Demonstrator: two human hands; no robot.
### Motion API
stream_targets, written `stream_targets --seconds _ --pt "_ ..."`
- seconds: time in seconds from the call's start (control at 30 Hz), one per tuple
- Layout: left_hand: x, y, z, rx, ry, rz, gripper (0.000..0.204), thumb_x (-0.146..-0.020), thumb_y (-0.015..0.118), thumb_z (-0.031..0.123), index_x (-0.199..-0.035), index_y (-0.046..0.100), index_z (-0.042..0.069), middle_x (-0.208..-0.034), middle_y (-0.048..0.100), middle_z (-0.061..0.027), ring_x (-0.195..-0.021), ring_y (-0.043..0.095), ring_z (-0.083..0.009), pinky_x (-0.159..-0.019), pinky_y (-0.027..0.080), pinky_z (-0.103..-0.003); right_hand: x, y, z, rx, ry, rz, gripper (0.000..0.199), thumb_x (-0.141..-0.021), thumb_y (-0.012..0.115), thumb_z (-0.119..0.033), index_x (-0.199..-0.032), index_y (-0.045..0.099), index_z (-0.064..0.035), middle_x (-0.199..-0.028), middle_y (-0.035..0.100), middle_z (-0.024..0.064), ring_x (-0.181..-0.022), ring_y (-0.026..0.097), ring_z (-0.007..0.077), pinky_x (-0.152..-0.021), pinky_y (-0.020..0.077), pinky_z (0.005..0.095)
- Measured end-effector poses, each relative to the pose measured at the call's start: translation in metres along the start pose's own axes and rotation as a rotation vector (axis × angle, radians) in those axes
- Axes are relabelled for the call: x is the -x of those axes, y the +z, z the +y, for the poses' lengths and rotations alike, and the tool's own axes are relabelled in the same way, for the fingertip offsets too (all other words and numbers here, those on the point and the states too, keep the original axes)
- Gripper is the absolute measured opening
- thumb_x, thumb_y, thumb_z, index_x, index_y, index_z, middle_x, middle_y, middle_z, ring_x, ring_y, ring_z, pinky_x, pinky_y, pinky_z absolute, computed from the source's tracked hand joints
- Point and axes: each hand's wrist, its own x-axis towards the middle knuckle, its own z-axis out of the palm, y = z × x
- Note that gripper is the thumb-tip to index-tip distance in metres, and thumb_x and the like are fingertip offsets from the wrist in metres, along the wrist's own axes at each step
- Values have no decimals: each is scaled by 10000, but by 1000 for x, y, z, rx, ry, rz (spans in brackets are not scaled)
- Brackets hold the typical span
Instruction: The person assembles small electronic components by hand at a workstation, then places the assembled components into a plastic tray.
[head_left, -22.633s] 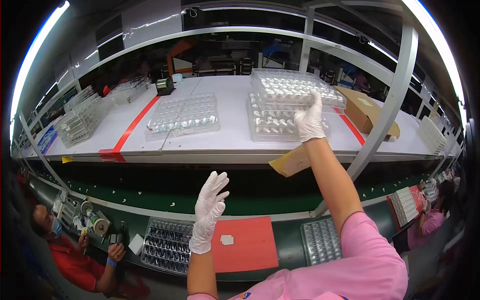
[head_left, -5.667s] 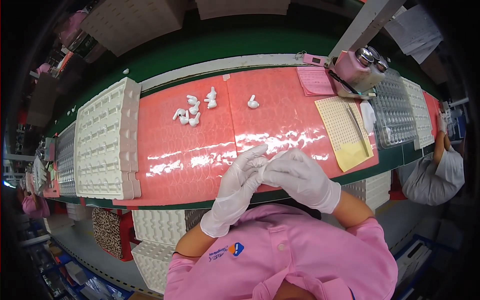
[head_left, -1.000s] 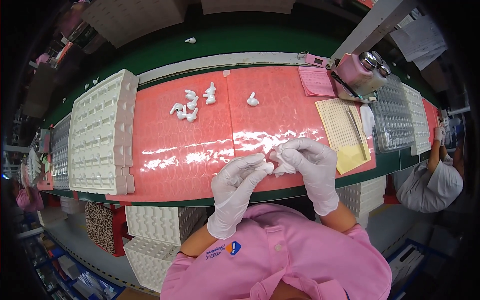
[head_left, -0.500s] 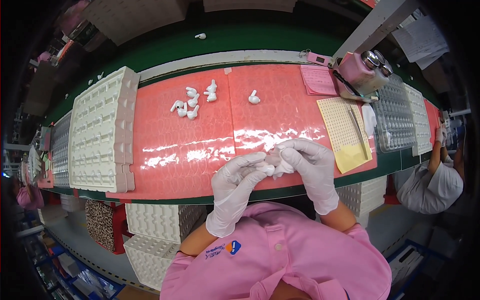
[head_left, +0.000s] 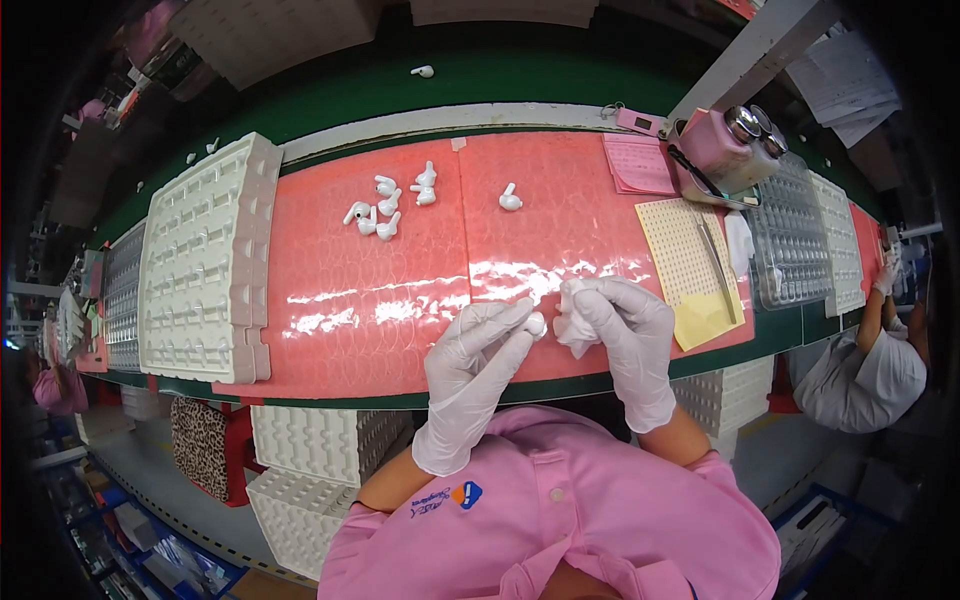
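My left hand [head_left: 474, 375], in a white glove, pinches a white wireless earbud [head_left: 536, 325] between thumb and fingertips; only its rounded end shows. Bunched in my gloved right hand [head_left: 632, 335] is a white wiping cloth [head_left: 575, 318], a small gap away from the earbud. Both hands are over the near edge of the pink mat [head_left: 390, 360]. Farther off on the mat lies a loose group of several white earbuds [head_left: 387, 226], with a single earbud [head_left: 510, 197] to their right.
A cream moulded tray stack [head_left: 205, 260] stands at the left. At the right are a yellow dotted sheet [head_left: 680, 250] with tweezers [head_left: 717, 265], pump bottles [head_left: 722, 145] and clear trays [head_left: 790, 235]. A green conveyor belt [head_left: 500, 75] carries an earbud [head_left: 422, 71]. Another person [head_left: 865, 360] sits far right.
My hands have drawn apart, and the cloth has come off the earbud, which stays in my left hand. The earbud on the belt has shifted right.
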Motion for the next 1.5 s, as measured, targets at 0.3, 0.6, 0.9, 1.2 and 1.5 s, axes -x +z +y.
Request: stream_targets --seconds 0.3,0.6,0.9,1.2,1.5 --pt "1 -4 4 -148 -80 -38 301 -882 577 -80 -1176 612 -33 -1060 574 -63 -960 596 -121 -852 497 -234 2 9 5 -141 96 -49 184 -880 622 -23 -1030 643 80 -875 668 152 -713 664 203 -629 561 293" --pt "-6 -17 13 336 -393 -60 277 -903 627 101 -1135 600 -47 -953 640 -83 -907 623 -145 -739 522 -248 3 10 1 256 -406 15 172 -854 643 5 -1022 668 34 -886 667 108 -762 651 156 -660 548 244" --pt "-10 -13 7 366 -352 -66 271 -913 625 188 -1030 639 -56 -857 613 -55 -753 550 -117 -676 488 -256 -3 7 16 363 -479 -111 192 -829 664 30 -1019 653 58 -894 616 96 -758 625 138 -598 518 232" --pt "-10 -19 -1 403 -300 -125 253 -936 596 156 -1067 639 -56 -887 620 -52 -760 516 -94 -632 447 -221 -7 7 7 556 -629 -69 205 -801 687 32 -1006 674 16 -864 619 84 -706 608 124 -590 489 235" --pt "-7 -6 10 452 -305 -44 194 -908 622 94 -1044 639 -43 -957 670 -112 -840 638 -141 -730 531 -258 10 23 0 704 -789 -77 204 -765 730 3 -965 687 -4 -803 635 80 -705 625 140 -589 499 234"
